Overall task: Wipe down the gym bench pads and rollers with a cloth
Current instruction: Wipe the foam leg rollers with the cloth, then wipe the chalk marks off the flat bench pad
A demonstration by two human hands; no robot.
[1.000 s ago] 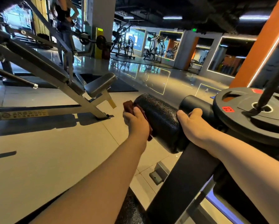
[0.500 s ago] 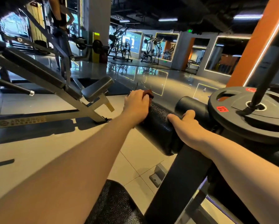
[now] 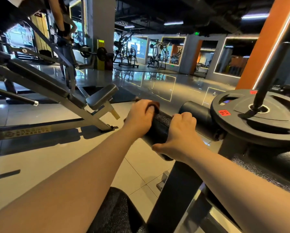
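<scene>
A black textured foam roller (image 3: 160, 127) lies across the middle of the view on a dark upright post (image 3: 174, 195). My left hand (image 3: 140, 117) lies over the roller's top left end and grips a dark brown cloth (image 3: 155, 105), which peeks out past the fingers. My right hand (image 3: 181, 133) wraps round the roller's near right end, thumb underneath. A second black roller (image 3: 196, 115) continues to the right. A black padded seat (image 3: 117, 212) shows at the bottom between my forearms.
A black weight plate (image 3: 258, 121) with red labels sits on a peg at the right, close to my right hand. A grey incline bench (image 3: 100, 98) stands on the tiled floor at the left. A person stands at the far left by a loaded barbell.
My left hand has carried the cloth from the roller's left end face up over its top. My right hand has shifted round the roller, and the view has moved closer.
</scene>
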